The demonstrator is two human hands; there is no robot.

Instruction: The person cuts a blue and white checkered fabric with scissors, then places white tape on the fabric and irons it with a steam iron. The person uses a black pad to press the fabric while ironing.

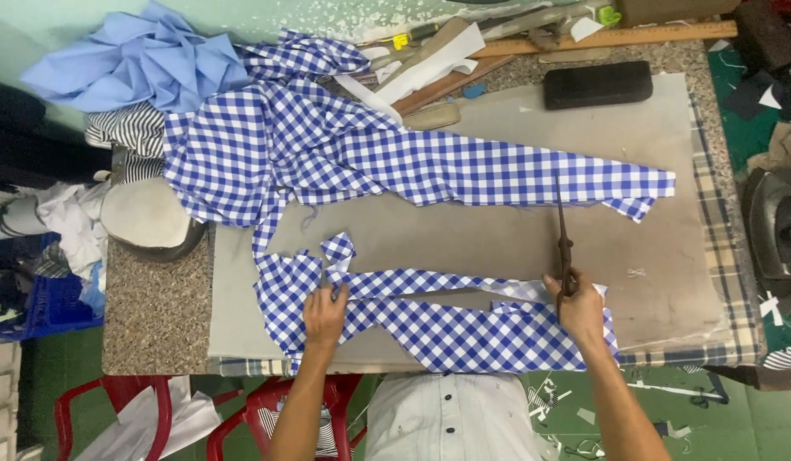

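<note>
Scissors (564, 239) handles hidden inside right hand (577, 306)

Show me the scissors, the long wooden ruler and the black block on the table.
Scissors (564, 235), head view, on the blades.
Wooden ruler (618, 37), head view, mid-length.
Black block (598, 84), head view, top face.

Blue/wht gingham fabric (430, 324), lt blue cloth (139, 60), blk/wht striped cloth (126, 128), blk case (598, 84), red chairs (114, 397) were noted.

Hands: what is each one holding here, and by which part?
The right hand holds dark scissors by the handles, blades pointing away. The left hand presses on the blue checked fabric strip near its left end.
</note>
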